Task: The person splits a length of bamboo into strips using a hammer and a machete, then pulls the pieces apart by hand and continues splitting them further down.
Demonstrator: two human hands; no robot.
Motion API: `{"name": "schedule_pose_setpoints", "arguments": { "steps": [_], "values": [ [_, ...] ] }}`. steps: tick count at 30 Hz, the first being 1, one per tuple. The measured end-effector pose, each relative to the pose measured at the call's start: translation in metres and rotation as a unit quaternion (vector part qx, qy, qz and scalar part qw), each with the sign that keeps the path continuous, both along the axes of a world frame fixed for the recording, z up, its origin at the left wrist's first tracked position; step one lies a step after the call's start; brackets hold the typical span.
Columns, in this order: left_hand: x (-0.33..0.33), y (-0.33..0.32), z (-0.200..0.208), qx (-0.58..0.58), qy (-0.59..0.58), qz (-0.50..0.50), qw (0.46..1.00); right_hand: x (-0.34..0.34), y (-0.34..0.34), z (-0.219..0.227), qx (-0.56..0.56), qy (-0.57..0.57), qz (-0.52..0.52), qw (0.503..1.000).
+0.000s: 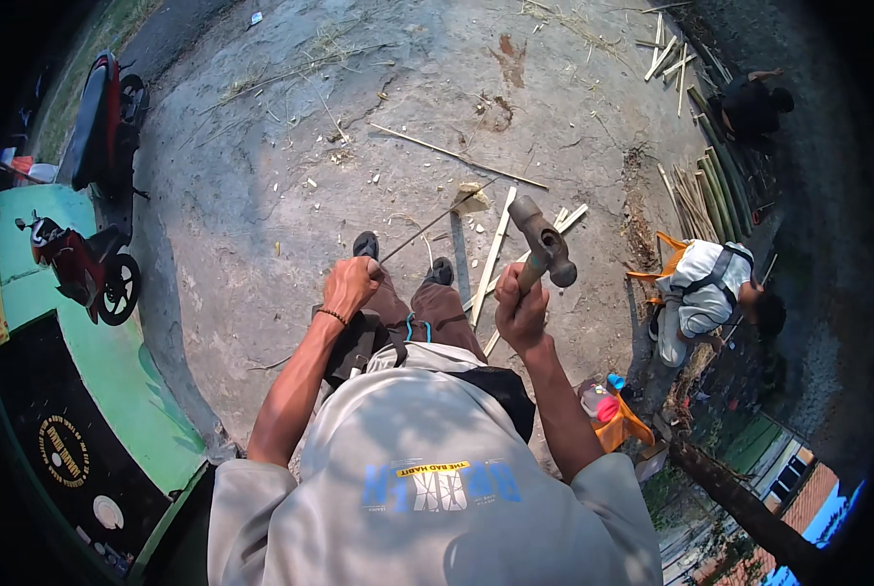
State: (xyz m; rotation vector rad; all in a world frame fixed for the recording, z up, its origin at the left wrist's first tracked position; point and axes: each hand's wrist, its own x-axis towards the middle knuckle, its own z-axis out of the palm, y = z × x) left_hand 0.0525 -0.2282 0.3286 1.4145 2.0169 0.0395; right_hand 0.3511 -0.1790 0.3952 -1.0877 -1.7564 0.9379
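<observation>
My left hand [352, 286], with a beaded bracelet at the wrist, is closed around the near end of a thin dark rod [419, 231]. The rod slants up and away to the right; I cannot tell whether its far tip touches the ground. In my right hand [522, 311] a hammer [542, 239] is gripped by its handle, close below the head. Its worn metal head is raised, with one rounded face toward the lower right. Behind the hammer, pale split bamboo strips [495, 256] lie crossed on the concrete.
A long thin strip [457, 154] lies ahead on the concrete [251, 176]. To the right, a person in a white shirt [706, 293] bends near stacked bamboo poles [720, 200]; another person in dark clothes [749, 107] is beyond. Two motorbikes [81, 259] stand left. An orange bag [624, 425] is near my right elbow.
</observation>
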Motion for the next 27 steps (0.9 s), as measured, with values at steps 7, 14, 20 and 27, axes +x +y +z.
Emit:
{"name": "schedule_pose_setpoints", "arguments": {
  "steps": [7,14,20,27],
  "values": [
    [-0.004,-0.012,-0.022,-0.008,0.012,0.007,1.0,-0.013,0.025,-0.027,-0.246,-0.213,0.045,0.945],
    [0.005,-0.007,-0.001,0.011,-0.01,0.01,1.0,-0.008,0.016,0.008,0.047,-0.038,0.008,0.998],
    [0.01,0.0,-0.013,-0.04,0.016,0.016,0.999,0.005,0.016,-0.061,-0.2,-0.2,0.051,0.958],
    [0.005,-0.005,-0.006,-0.001,0.012,0.017,1.0,-0.023,0.015,-0.003,-0.009,-0.02,-0.017,1.0]
  ]
}}
